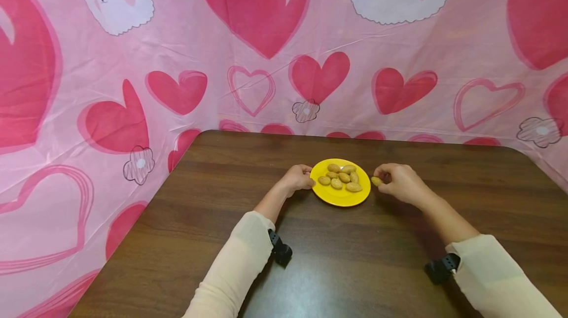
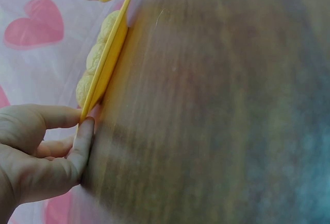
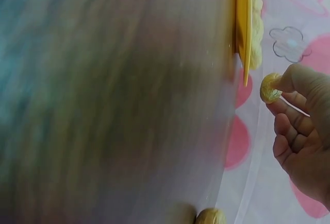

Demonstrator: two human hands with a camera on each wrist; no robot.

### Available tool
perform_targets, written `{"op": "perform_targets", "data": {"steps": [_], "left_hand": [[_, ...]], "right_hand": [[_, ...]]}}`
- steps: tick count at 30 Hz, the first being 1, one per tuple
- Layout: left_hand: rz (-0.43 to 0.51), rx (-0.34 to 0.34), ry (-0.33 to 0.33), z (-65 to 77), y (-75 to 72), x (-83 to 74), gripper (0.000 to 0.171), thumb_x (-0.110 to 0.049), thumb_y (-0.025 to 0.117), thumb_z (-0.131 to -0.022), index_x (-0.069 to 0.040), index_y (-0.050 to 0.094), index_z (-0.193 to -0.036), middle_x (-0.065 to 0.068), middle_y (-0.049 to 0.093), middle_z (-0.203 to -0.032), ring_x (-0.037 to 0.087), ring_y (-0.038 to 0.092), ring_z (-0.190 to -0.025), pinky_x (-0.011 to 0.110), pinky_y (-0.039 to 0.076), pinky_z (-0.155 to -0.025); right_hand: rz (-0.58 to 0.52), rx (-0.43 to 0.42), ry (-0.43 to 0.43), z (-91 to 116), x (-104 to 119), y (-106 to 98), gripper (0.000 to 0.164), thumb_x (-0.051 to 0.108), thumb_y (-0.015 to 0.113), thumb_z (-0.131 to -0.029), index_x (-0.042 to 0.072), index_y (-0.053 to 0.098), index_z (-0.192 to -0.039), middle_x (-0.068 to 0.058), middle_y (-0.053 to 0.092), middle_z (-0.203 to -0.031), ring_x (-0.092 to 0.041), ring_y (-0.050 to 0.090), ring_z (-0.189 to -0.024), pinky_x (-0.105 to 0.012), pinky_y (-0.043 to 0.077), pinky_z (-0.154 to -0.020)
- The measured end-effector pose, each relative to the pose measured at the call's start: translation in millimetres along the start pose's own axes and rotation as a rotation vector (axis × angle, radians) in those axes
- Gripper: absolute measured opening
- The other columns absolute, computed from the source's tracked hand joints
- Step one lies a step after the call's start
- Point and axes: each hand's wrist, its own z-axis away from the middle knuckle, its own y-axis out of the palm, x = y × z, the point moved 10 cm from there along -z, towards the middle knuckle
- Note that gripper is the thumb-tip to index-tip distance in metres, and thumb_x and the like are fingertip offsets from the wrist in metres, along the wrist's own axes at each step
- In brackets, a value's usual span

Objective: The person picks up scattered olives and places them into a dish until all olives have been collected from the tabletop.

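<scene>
A yellow plate (image 1: 341,200) lies on the table with several tan, wrinkled oval nuts (image 1: 344,177) on it, like almonds in their shells. At its left edge my left hand (image 1: 296,180) pinches the rim, thumb and forefinger on either side in the left wrist view. My right hand (image 1: 403,182), just right of the plate, holds one more nut (image 3: 270,88) between thumb and fingertips. That nut is beside the plate's right rim, apart from it. Another nut (image 3: 210,217) shows partly at the bottom of the right wrist view; the head view hides it.
The brown wooden table (image 1: 319,259) reaches back to a pink cloth (image 1: 266,96) printed with hearts and faces. A black wrist camera (image 1: 280,250) sits on the left sleeve, another wrist camera (image 1: 442,268) on the right.
</scene>
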Motion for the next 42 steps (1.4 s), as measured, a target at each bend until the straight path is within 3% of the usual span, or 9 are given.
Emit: {"op": "perform_targets", "data": {"steps": [21,35,42], "left_hand": [[-0.019,-0.01,-0.009,-1.0,-0.5,1.5,0.045,0.009,0.06,-0.082,0.009,0.048,-0.125,0.016,0.053,-0.112,0.024,0.059,-0.095,0.03,0.054,-0.078],[-0.003,-0.005,-0.001,-1.5,-0.7,1.4,0.045,0.01,0.061,-0.08,0.01,0.049,-0.123,0.017,0.054,-0.11,0.025,0.059,-0.094,0.031,0.054,-0.077],[0.002,-0.005,0.016,-0.7,-0.9,-0.4,0.044,0.011,0.06,-0.079,0.011,0.05,-0.122,0.017,0.054,-0.107,0.024,0.059,-0.093,0.031,0.054,-0.077]], "right_hand": [[-0.002,0.006,-0.124,-23,45,23,0.016,0.005,0.072,-0.071,0.006,0.065,-0.085,0.0,0.059,-0.076,-0.017,0.05,-0.068,-0.028,0.045,-0.059],[-0.013,0.103,-0.174,-34,77,47,0.016,0.004,0.074,-0.07,0.007,0.066,-0.084,0.002,0.057,-0.073,-0.016,0.049,-0.068,-0.029,0.046,-0.064],[-0.008,0.111,-0.264,-35,95,55,0.013,0.008,0.074,-0.07,0.009,0.065,-0.079,0.005,0.054,-0.066,-0.015,0.051,-0.066,-0.027,0.042,-0.06]]}}
